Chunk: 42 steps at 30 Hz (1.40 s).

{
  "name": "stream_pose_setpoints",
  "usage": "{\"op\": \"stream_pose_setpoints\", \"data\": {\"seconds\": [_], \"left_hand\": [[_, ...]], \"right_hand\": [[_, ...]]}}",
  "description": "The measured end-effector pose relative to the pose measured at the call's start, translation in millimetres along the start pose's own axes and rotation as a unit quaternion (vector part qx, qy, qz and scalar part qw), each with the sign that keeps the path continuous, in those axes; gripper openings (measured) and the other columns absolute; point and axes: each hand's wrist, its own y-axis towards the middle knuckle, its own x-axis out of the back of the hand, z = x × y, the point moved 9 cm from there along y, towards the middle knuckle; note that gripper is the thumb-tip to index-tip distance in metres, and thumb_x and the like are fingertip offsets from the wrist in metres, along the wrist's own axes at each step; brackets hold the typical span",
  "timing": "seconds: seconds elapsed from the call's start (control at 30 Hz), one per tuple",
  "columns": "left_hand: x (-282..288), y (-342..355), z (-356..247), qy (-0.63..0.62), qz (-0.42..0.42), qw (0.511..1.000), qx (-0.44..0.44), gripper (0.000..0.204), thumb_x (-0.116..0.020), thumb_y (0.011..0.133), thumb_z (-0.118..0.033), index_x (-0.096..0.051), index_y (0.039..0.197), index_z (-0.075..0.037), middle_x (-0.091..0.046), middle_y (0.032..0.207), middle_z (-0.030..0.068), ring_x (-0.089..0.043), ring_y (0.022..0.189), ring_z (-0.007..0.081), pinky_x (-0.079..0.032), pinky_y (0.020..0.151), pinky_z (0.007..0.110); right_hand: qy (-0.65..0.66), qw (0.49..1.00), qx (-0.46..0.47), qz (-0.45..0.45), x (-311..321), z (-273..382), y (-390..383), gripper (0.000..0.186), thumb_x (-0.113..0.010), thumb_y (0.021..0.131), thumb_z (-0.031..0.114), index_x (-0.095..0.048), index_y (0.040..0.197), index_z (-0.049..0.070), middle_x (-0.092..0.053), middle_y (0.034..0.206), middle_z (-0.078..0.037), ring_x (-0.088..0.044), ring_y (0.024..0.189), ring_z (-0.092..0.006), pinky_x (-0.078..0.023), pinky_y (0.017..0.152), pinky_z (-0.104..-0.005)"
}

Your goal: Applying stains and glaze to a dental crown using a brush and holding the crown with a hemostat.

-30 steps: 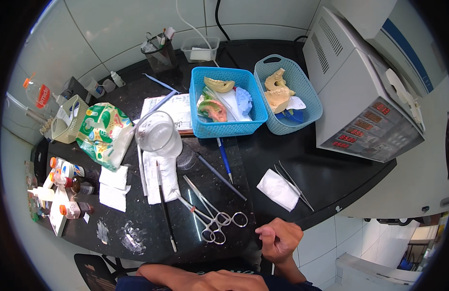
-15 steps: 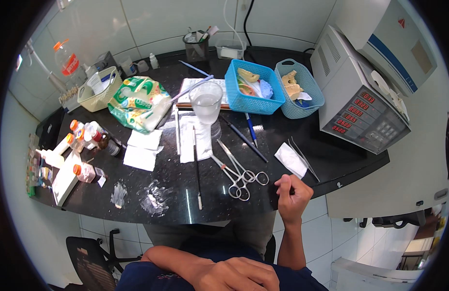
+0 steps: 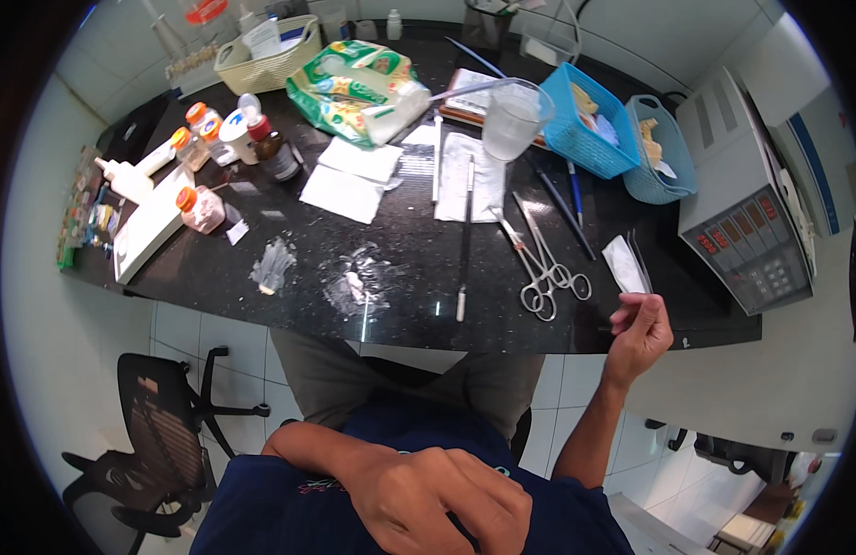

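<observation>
Left hand [image 3: 433,499] nearest, in front of the chest, off the counter [image 3: 405,331], back of hand up, fingers bent over and partly spread, can't tell if they grip anything

Right hand [image 3: 643,326] at the front edge of the counter, toward its right end, fingers curled in loosely, inside of the grip hidden, can't tell if it has hold of anything

Tweezers [image 3: 638,259] and folded white tissue [image 3: 622,264] just past the right hand, side by side near the front right corner; hand overlaps their near ends in view, contact unclear

Left of those, two ring-handled instruments [image 3: 543,271], rings toward the front edge. Black-handled brush [image 3: 466,231] further left, near end close to that edge. White smear [image 3: 356,285] and grey smear [image 3: 275,265] left of the brush

Next row back: orange-capped bottle [image 3: 202,211] by the left end, white sheets [image 3: 347,180], white cloth [image 3: 467,180], dark rod [image 3: 565,208], clear cup [image 3: 511,129]

Grey machine [image 3: 743,217] at the right end

Toward the back edge: two blue baskets [image 3: 585,143], green-and-white pack [image 3: 354,92], cream basket [image 3: 269,69]
</observation>
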Motion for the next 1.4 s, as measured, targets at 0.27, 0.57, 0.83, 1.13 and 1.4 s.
{"op": "stream_pose_setpoints", "data": {"seconds": [0.27, 0.57, 0.83, 1.13, 1.4], "left_hand": [[-7.3, -35.6, -30.2, 0.049, -0.069, 0.991, -0.106, 0.010, -0.071, 0.081, -0.006, -0.068, 0.078, 0.003, -0.067, 0.080, 0.0145, -0.062, 0.066, 0.0247, -0.049, 0.058, 0.030], [21.3, -80.1, -85.3, 0.362, -0.162, 0.917, -0.036, 0.019, -0.070, 0.080, -0.007, -0.066, 0.097, 0.001, -0.068, 0.089, 0.0100, -0.064, 0.076, 0.0228, -0.051, 0.066, 0.032], [79.9, -180.0, -216.6, 0.741, -0.403, 0.537, 0.023, 0.018, -0.064, 0.081, 0.000, -0.063, 0.099, -0.001, -0.067, 0.084, 0.0097, -0.063, 0.077, 0.0189, -0.047, 0.072, 0.028], [97.5, -156.5, -176.7, 0.722, -0.361, 0.589, 0.036, 0.019, -0.063, 0.079, 0.003, -0.063, 0.098, 0.000, -0.067, 0.083, 0.0107, -0.063, 0.076, 0.0205, -0.048, 0.071, 0.030], [88.4, -111.0, -162.9, 0.756, -0.251, 0.604, 0.028, 0.021, -0.066, 0.076, 0.004, -0.064, 0.096, -0.001, -0.068, 0.084, 0.0099, -0.064, 0.076, 0.0219, -0.050, 0.070, 0.030]], "right_hand": [[-0.018, 0.982, 0.114, 0.147, -81.8, 99.7, 21.8, 0.009, -0.060, 0.088, 0.005, -0.063, 0.093, -0.002, -0.059, 0.079, -0.005, -0.051, 0.058, -0.0057, -0.040, 0.050, -0.0190], [-0.173, 0.857, 0.325, 0.360, -203.2, 198.7, 7.4, 0.016, -0.067, 0.078, 0.000, -0.064, 0.093, 0.001, -0.062, 0.088, -0.009, -0.060, 0.065, -0.0164, -0.048, 0.058, -0.0261], [-0.282, 0.867, 0.307, 0.273, -183.6, 206.7, 62.4, 0.014, -0.064, 0.083, 0.005, -0.063, 0.096, -0.001, -0.063, 0.086, -0.011, -0.063, 0.073, -0.0206, -0.050, 0.066, -0.0294], [-0.360, 0.821, 0.304, 0.322, -199.9, 126.6, 116.5, 0.064, -0.074, 0.075, 0.034, -0.051, 0.123, -0.001, -0.063, 0.106, -0.017, -0.062, 0.096, -0.0275, -0.049, 0.085, -0.0376], [-0.335, 0.849, 0.199, 0.357, -224.8, 99.5, 126.6, 0.076, -0.078, 0.068, 0.038, -0.048, 0.127, 0.001, -0.064, 0.104, -0.019, -0.063, 0.093, -0.0259, -0.050, 0.083, -0.0361]]}}
